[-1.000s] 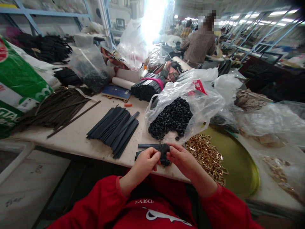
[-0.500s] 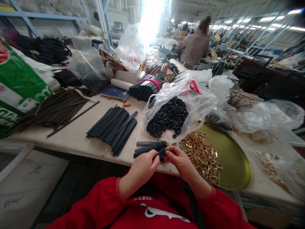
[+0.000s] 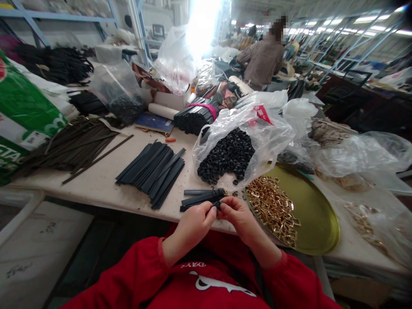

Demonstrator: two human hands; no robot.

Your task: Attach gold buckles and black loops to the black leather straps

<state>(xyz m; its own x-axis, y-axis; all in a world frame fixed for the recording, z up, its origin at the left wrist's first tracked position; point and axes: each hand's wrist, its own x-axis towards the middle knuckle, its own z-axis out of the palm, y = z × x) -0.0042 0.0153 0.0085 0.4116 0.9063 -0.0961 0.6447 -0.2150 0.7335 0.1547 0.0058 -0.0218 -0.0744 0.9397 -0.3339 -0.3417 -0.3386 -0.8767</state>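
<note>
My left hand (image 3: 193, 225) and my right hand (image 3: 236, 214) meet at the table's near edge, both pinched on a small black strap piece (image 3: 216, 205) between their fingertips. Just beyond them lie a few finished black straps (image 3: 199, 198) on the table. A clear plastic bag (image 3: 270, 128) of black loops (image 3: 227, 156) lies open behind my hands. To the right sits a round gold tray (image 3: 317, 214) with a heap of gold metal buckles (image 3: 273, 210).
A stack of dark flat strips (image 3: 152, 171) lies left of centre, with a pile of brownish strips (image 3: 74, 146) and a green-and-white sack (image 3: 22, 111) further left. More plastic bags (image 3: 363, 159) crowd the right. A person in brown (image 3: 262, 60) works at the back.
My hands have drawn slightly toward me and closed in tighter on the small black piece. The view has shifted a little.
</note>
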